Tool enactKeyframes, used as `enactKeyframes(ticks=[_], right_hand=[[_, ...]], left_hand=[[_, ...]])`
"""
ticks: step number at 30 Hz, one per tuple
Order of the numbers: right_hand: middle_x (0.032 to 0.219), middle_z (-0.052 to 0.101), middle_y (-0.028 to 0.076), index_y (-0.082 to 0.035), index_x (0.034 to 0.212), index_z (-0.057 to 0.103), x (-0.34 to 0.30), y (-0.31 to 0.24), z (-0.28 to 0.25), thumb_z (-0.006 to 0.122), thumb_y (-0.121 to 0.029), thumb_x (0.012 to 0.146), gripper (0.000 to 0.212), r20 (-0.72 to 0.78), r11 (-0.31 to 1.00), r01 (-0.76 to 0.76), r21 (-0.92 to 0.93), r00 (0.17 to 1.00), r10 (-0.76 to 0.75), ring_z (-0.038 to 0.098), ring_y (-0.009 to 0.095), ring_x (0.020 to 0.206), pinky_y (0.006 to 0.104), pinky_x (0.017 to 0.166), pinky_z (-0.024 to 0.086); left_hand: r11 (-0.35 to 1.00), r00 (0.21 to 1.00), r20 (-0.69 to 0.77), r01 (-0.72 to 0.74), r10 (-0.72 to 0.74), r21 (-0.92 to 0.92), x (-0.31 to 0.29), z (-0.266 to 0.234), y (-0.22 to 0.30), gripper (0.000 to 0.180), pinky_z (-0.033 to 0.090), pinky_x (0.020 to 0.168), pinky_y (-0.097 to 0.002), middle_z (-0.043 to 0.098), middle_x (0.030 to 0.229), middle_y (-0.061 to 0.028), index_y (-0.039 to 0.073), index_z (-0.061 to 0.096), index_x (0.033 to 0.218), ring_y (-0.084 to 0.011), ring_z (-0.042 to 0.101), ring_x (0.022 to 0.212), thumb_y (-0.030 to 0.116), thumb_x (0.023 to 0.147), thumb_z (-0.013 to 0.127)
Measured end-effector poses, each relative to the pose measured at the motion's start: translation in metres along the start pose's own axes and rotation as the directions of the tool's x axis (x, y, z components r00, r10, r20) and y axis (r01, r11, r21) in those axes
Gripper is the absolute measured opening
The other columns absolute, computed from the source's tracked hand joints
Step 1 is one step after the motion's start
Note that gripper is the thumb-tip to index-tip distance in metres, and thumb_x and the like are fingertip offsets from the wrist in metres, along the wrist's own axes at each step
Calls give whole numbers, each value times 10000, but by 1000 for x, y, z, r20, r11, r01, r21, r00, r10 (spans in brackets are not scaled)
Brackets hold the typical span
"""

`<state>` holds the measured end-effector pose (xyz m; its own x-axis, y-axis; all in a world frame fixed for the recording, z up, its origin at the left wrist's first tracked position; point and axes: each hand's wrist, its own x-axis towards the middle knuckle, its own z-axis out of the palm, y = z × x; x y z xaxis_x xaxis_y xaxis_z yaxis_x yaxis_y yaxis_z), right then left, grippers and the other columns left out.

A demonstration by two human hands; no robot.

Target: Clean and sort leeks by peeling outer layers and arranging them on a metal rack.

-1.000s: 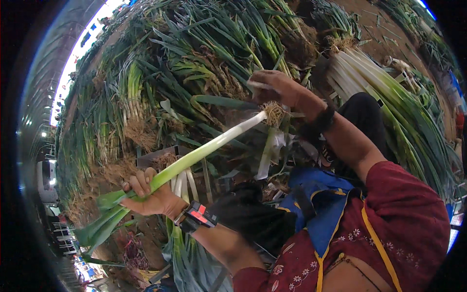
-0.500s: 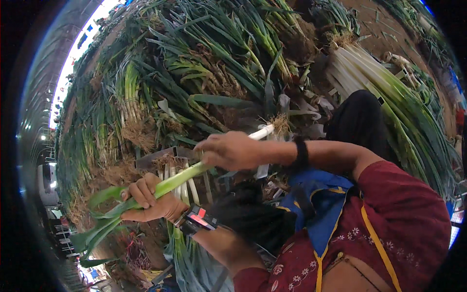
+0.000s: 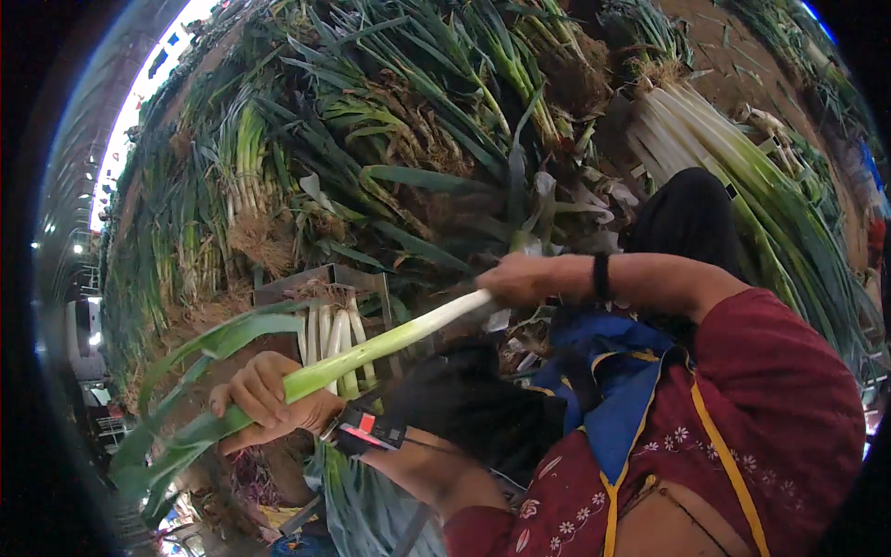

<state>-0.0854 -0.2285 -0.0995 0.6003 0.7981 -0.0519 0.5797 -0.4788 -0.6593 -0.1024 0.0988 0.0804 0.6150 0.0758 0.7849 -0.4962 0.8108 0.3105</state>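
A long leek (image 3: pixel 371 351) with a white stalk and green leaves runs slantwise across the middle. My left hand (image 3: pixel 269 401) grips its green part at the lower left; a watch with a red face sits on that wrist. My right hand (image 3: pixel 520 278), with a dark band on the wrist, closes around the white end of the same leek. The root end is hidden behind that hand.
Heaps of leeks with muddy roots (image 3: pixel 390 139) fill the ground ahead. A row of trimmed white stalks (image 3: pixel 733 176) lies at the right. A metal frame (image 3: pixel 325 278) holds several cleaned leeks beside my left hand. My knee in dark cloth (image 3: pixel 691 218) rises at the right.
My right hand slid along the stalk and now sits at its white end. The roots that showed a second ago are out of sight. The left hand has stayed put.
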Motion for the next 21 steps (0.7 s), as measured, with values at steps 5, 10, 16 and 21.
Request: enactKeyframes(ticks=[5, 10, 16, 21], right_hand=[[845, 674, 144, -76, 948, 680, -82, 149, 14, 577, -190, 827, 196, 320, 797, -361, -484, 775, 545, 666, 357, 800, 452, 633, 522], [870, 678, 146, -79, 978, 675, -36, 107, -58, 585, -222, 840, 218, -342, 756, -640, -139, 747, 569, 670, 325, 852, 423, 705, 529], [937, 668, 88, -70, 1127, 675, -6, 35, -99, 700, -159, 865, 278, -360, 820, 105, 563, 924, 129, 643, 193, 904, 315, 793, 513], [996, 658, 76, -78, 1083, 691, 9, 11, -85, 749, -138, 814, 282, -316, 928, 216, 302, 942, -117, 610, 206, 993, 335, 846, 496]], left_hand=[[986, 988, -5, -156, 156, -65, 2, -5, 17, 621, 398, 428, -151, 560, 515, 65, 46, 630, 1089, -8, 505, 401, 610, 829, 643], [960, 972, 55, -216, 228, -179, -2, -5, 19, 627, 436, 407, -139, 575, 516, 57, 37, 627, 1102, -8, 526, 404, 594, 817, 664], [962, 971, 97, -195, 217, -193, -3, -10, 22, 600, 482, 390, -132, 597, 523, 42, 31, 626, 1127, -15, 549, 402, 535, 811, 700], [962, 966, 147, -180, 212, -206, -2, -5, 21, 569, 481, 388, -138, 595, 523, 38, 34, 628, 1129, -17, 549, 401, 503, 817, 708]])
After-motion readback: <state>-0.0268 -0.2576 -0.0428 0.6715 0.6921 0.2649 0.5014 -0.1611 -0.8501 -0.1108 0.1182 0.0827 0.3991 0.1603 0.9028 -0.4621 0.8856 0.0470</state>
